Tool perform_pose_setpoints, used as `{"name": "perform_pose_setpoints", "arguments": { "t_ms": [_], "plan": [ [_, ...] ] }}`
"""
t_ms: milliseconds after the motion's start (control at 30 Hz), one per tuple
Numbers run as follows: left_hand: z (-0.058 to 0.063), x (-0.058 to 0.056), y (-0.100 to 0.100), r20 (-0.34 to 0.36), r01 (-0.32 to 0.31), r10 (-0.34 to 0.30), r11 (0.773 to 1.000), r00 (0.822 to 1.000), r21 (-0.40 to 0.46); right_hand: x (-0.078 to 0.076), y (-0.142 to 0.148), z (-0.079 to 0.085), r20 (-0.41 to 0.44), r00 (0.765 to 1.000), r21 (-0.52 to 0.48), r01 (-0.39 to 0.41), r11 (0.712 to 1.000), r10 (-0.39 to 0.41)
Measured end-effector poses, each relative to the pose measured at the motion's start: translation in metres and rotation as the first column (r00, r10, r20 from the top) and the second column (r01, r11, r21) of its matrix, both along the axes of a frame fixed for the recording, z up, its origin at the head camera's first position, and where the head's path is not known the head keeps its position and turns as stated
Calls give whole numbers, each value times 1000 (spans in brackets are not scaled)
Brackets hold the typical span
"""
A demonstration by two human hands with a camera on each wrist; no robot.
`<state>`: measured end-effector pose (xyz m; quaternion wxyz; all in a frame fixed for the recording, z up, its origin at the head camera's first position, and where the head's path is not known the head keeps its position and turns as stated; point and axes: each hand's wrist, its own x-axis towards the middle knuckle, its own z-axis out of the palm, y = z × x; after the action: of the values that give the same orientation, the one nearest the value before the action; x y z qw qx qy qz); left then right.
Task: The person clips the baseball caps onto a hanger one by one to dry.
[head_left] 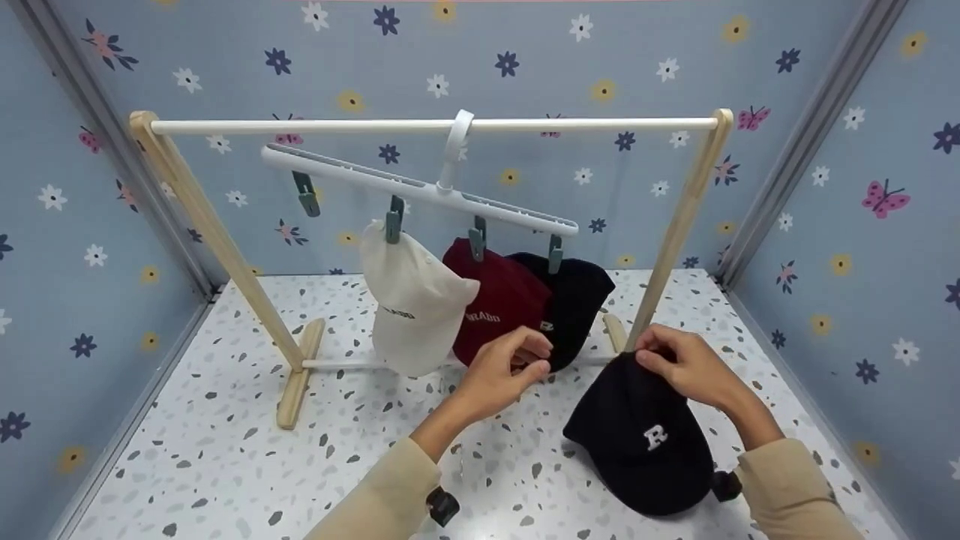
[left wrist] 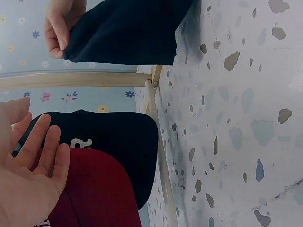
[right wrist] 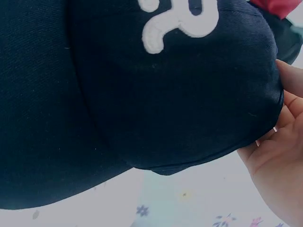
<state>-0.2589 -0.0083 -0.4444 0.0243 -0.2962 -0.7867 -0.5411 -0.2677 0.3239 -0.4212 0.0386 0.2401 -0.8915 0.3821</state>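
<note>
From its top edge, a black baseball cap (head_left: 637,442) with a white letter hangs in my right hand (head_left: 690,367), pinched between thumb and fingers. That same cap (right wrist: 180,104) fills most of the right wrist view. My left hand (head_left: 502,371) is in front of the hung caps, its fingers loosely bent and nothing held; the left wrist view shows this hand (left wrist: 35,165) with fingers spread. A white cap (head_left: 420,300), a dark red cap (head_left: 499,300) and another black cap (head_left: 581,300) hang from green clips on a white hanger (head_left: 442,196).
The hanger tilts down to the right on the white bar (head_left: 315,127) of a wooden-legged rack (head_left: 225,247). At its left end one green clip (head_left: 306,195) holds nothing. Speckled white table (head_left: 225,465) lies below, with flower-patterned walls (head_left: 510,45) around.
</note>
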Motion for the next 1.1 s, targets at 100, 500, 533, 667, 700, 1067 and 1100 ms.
{"name": "perform_pose_setpoints", "arguments": {
  "t_ms": [100, 500, 533, 667, 700, 1067, 1100],
  "plan": [
    [-1, 0, -2, 6, 0, 0, 1000, 1000, -19, 3, -11, 4, -8, 1000, -14, -17, 1000, 17],
    [-6, 5, -6, 18, 30, -30, 999, 999, -17, 13, -48, 14, -11, 998, -78, -57, 995, 57],
    [-6, 6, -7, 16, 32, -31, 999, 999, -17, 13, -50, 14, -8, 998, -87, -60, 994, 59],
    [-5, 7, -9, 15, 43, -43, 999, 999, -17, 13, -59, 15, -20, 998, -124, -69, 990, 67],
    [-5, 7, -9, 16, 48, -48, 999, 999, -13, 13, -61, 15, -28, 997, -129, -70, 989, 67],
    [-3, 9, -19, 19, 67, -67, 998, 998, 9, 14, -84, 13, -53, 997, -176, -62, 982, 54],
    [-4, 9, -20, 21, 68, -68, 998, 997, 14, 15, -86, 13, -52, 997, -179, -59, 982, 50]
  ]
}}
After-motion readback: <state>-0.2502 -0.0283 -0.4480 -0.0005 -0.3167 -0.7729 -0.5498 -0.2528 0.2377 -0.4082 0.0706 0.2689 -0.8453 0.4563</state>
